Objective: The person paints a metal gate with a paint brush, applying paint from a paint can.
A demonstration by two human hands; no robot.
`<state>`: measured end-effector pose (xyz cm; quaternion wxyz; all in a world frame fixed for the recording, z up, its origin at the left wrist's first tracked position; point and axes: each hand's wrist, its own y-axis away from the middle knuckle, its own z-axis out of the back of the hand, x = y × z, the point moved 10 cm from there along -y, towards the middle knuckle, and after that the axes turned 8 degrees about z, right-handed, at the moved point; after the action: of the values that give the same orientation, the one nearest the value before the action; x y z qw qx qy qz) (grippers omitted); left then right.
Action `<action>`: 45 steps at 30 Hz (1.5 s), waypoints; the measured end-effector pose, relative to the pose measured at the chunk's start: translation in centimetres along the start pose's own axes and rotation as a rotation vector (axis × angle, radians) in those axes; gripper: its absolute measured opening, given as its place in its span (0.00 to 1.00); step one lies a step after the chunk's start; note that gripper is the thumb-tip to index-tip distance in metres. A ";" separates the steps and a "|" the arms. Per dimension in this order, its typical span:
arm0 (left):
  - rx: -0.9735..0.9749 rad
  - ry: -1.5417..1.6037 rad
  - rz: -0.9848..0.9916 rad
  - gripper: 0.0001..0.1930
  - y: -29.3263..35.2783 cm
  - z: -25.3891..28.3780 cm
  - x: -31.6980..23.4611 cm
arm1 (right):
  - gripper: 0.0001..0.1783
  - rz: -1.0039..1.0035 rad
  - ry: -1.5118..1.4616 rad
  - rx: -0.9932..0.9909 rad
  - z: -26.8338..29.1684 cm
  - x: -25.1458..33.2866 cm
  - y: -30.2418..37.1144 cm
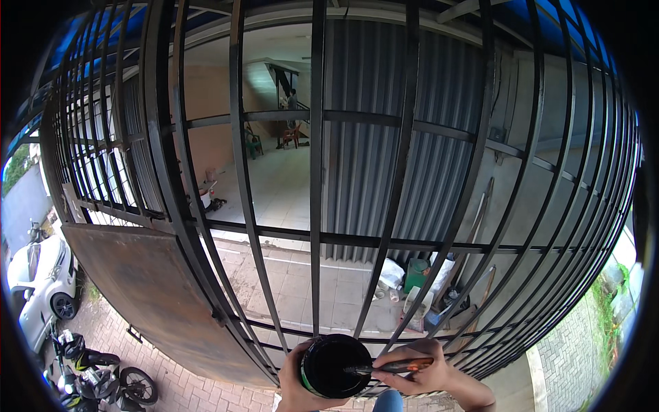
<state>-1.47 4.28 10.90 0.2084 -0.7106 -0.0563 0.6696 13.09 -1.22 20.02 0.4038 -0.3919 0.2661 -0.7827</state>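
Observation:
Low in front of me, my left hand (291,382) is wrapped round the side of a round can (335,367). Its inside looks black, like dark paint, and how full it is cannot be made out. My right hand (431,382) grips a paintbrush (409,365) with an orange and black handle. The brush lies nearly level, its tip reaching over the rim into the can; the bristles are lost in the dark. Just beyond both hands stands a tall black metal bar fence (316,178), which neither hand visibly touches.
A rusty brown metal panel (154,295) fills the fence's lower left. Motorcycles (96,374) and a white car (42,281) stand at the left. Behind the bars are a corrugated grey shutter (364,137), a green container (416,273), bags, long poles, and a room with chairs and a distant person (292,100).

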 end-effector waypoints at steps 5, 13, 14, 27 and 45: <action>0.001 -0.061 0.010 0.53 -0.5 0.0 0.7 | 0.11 -0.016 0.027 -0.043 1.0 0.4 0.5; -0.037 0.115 0.113 0.50 -0.7 0.3 -0.2 | 0.08 0.280 0.205 -0.289 1.8 2.9 1.8; -0.041 0.115 0.100 0.50 -0.9 0.4 -0.5 | 0.09 0.178 0.263 -0.258 1.9 2.4 2.2; -0.183 0.229 0.050 0.54 -1.2 3.4 -4.2 | 0.08 0.345 0.033 -0.369 1.5 3.2 -1.4; -0.121 -0.132 -0.018 0.52 -0.7 4.1 -3.3 | 0.10 0.907 0.516 0.127 -3.5 9.0 -3.6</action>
<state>-5.69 4.64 14.18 0.1671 -0.6758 -0.1165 0.7083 5.38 -6.50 24.32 0.6464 -0.0068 0.4518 -0.6148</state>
